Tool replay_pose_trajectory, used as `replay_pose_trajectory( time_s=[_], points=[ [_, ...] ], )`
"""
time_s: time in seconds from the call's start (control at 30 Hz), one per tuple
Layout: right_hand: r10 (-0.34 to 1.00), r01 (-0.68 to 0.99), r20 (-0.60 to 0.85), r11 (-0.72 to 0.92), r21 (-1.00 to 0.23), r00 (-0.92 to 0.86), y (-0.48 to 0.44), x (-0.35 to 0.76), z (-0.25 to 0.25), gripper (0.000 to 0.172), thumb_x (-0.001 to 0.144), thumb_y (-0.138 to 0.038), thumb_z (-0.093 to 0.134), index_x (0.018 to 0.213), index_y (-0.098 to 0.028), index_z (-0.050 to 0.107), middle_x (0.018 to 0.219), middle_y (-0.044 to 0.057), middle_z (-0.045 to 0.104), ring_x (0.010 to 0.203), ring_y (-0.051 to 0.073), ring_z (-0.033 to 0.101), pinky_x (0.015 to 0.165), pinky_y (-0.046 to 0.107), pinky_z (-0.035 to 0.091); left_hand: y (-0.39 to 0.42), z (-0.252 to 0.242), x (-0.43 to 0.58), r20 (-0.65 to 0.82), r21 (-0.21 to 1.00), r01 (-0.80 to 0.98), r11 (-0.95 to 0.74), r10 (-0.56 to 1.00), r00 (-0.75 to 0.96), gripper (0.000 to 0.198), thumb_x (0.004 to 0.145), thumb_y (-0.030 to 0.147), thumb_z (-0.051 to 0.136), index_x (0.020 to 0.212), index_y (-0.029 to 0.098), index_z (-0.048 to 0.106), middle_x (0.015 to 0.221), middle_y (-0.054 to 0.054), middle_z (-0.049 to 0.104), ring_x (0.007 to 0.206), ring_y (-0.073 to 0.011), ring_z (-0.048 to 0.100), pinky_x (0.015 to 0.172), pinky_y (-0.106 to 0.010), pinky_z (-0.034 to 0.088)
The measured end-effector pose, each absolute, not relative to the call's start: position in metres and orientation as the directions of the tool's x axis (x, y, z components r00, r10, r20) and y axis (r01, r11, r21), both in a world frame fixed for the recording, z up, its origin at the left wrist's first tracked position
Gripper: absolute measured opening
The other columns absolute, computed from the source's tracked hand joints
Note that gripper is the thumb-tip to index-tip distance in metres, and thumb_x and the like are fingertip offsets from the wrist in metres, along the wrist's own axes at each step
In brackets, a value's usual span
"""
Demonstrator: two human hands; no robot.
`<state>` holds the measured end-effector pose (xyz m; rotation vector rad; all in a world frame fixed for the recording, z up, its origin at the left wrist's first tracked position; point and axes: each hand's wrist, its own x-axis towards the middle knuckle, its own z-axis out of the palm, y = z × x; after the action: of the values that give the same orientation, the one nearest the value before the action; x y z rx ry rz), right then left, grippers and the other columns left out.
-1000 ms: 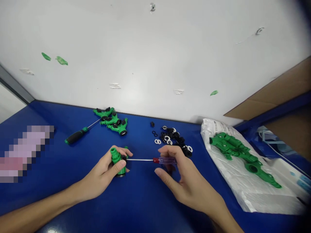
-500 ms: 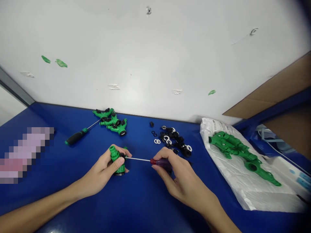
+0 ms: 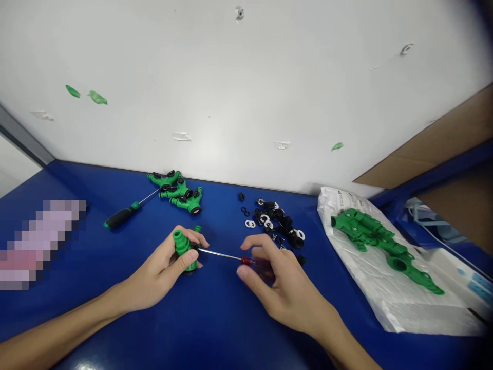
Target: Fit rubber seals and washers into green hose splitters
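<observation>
Green plastic hose splitter (image 3: 185, 255) is up off the table, held in the left hand (image 3: 159, 275). A blue table (image 3: 231, 324) lies under everything. On the right, a white plastic bag (image 3: 400, 303) has long green parts (image 3: 365, 231) on it. Farther off lie more green splitters (image 3: 179, 199), a black-handled screwdriver (image 3: 119, 218), and small black and white rings (image 3: 273, 221). The left hand's fingers wrap tight around the splitter, and its long side stands almost straight up. The right hand (image 3: 281, 288) pinches a red-handled screwdriver (image 3: 250, 261). Its thin steel shaft (image 3: 219, 253) points left, and its tip (image 3: 199, 249) reaches a black part (image 3: 195, 248) of the splitter.
</observation>
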<state>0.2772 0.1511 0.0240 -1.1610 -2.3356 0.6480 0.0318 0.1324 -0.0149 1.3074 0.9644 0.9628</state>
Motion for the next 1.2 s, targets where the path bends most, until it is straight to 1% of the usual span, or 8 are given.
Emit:
replay_pose_trajectory(
  time_s=[0.13, 0.3, 0.5, 0.6, 0.8, 0.97, 1.1, 1.2],
  points=[
    [0.708, 0.49, 0.337, 0.686, -0.538, -0.62, 0.154, 0.281, 0.024, 0.008, 0.096, -0.017, 0.052, 0.103, -0.02, 0.053, 0.083, 0.002, 0.063, 0.068, 0.013, 0.058, 0.062, 0.023, 0.047, 0.133, -0.014, 0.033, -0.032, 0.998, -0.045, 0.049, 0.945, 0.326, 0.015, 0.097, 0.036, 0.047, 0.103, 0.023, 0.05, 0.115, -0.006, 0.053, 0.089, -0.0169, 0.062, 0.085, -0.038, 0.055],
    [0.558, 0.448, 0.416, 0.828, -0.337, -0.718, 0.152, 0.282, 0.021, 0.018, 0.099, -0.015, 0.044, 0.099, -0.015, 0.062, 0.069, 0.004, 0.06, 0.057, 0.014, 0.049, 0.053, 0.027, 0.038, 0.132, -0.012, 0.03, -0.016, 1.0, 0.012, 0.012, 0.915, 0.403, 0.013, 0.098, 0.033, 0.043, 0.103, 0.023, 0.048, 0.113, -0.007, 0.054, 0.088, -0.0173, 0.06, 0.084, -0.039, 0.054],
    [0.814, 0.502, 0.065, 0.417, -0.758, -0.577, 0.148, 0.269, 0.027, 0.036, 0.1, -0.035, 0.042, 0.077, -0.017, 0.063, 0.054, -0.004, 0.045, 0.046, 0.009, 0.036, 0.043, 0.023, 0.029, 0.137, -0.016, 0.024, 0.041, 0.999, 0.01, -0.05, 0.901, 0.431, 0.01, 0.098, 0.03, 0.045, 0.104, 0.024, 0.05, 0.118, -0.007, 0.053, 0.09, -0.0171, 0.061, 0.086, -0.038, 0.052],
    [0.873, 0.501, 0.009, 0.287, -0.817, -0.487, 0.155, 0.268, 0.029, 0.036, 0.098, -0.039, 0.044, 0.077, -0.017, 0.064, 0.052, -0.005, 0.043, 0.046, 0.009, 0.038, 0.041, 0.021, 0.029, 0.142, -0.016, 0.026, 0.036, 0.989, -0.15, 0.005, 0.962, 0.27, 0.008, 0.094, 0.031, 0.054, 0.099, 0.024, 0.055, 0.122, -0.005, 0.049, 0.099, -0.0203, 0.061, 0.088, -0.04, 0.055],
    [0.896, 0.735, 0.242, 0.444, -0.512, -0.372, 0.168, 0.271, 0.006, 0.018, 0.092, -0.021, 0.05, 0.093, -0.017, 0.067, 0.082, 0.004, 0.067, 0.064, 0.015, 0.061, 0.06, 0.026, 0.047, 0.148, -0.004, 0.032, -0.171, 0.889, -0.424, 0.174, 0.984, 0.046, 0.011, 0.082, 0.025, 0.071, 0.084, 0.02, 0.062, 0.13, -0.004, 0.053, 0.122, -0.031, 0.053, 0.096, -0.046, 0.053],
    [0.859, 0.85, 0.203, 0.503, -0.157, -0.47, 0.164, 0.249, -0.022, 0.021, 0.094, -0.02, 0.049, 0.1, -0.019, 0.069, 0.085, 0.008, 0.067, 0.077, 0.023, 0.063, 0.06, 0.03, 0.05, 0.145, -0.005, 0.033, -0.25, 0.837, -0.483, 0.257, 0.965, 0.08, 0.013, 0.078, 0.026, 0.076, 0.085, 0.02, 0.066, 0.124, -0.006, 0.066, 0.13, -0.032, 0.051, 0.108, -0.048, 0.043],
    [0.857, 0.852, 0.271, 0.493, -0.18, -0.439, 0.171, 0.253, -0.019, 0.024, 0.093, -0.029, 0.054, 0.11, -0.019, 0.067, 0.102, 0.012, 0.065, 0.091, 0.026, 0.062, 0.072, 0.035, 0.055, 0.142, -0.01, 0.034, -0.268, 0.826, -0.474, 0.304, 0.953, 0.144, 0.014, 0.081, 0.029, 0.073, 0.091, 0.021, 0.067, 0.125, -0.008, 0.067, 0.13, -0.0331, 0.051, 0.105, -0.047, 0.046],
    [0.877, 0.856, 0.325, 0.443, -0.266, -0.353, 0.186, 0.28, -0.007, 0.024, 0.096, -0.027, 0.051, 0.111, -0.017, 0.067, 0.103, 0.011, 0.065, 0.095, 0.024, 0.062, 0.082, 0.036, 0.054, 0.14, -0.009, 0.035, -0.226, 0.86, -0.427, 0.28, 0.959, 0.172, 0.014, 0.084, 0.033, 0.069, 0.091, 0.021, 0.066, 0.143, -0.008, 0.053, 0.121, -0.0346, 0.058, 0.084, -0.041, 0.057]
  ],
)
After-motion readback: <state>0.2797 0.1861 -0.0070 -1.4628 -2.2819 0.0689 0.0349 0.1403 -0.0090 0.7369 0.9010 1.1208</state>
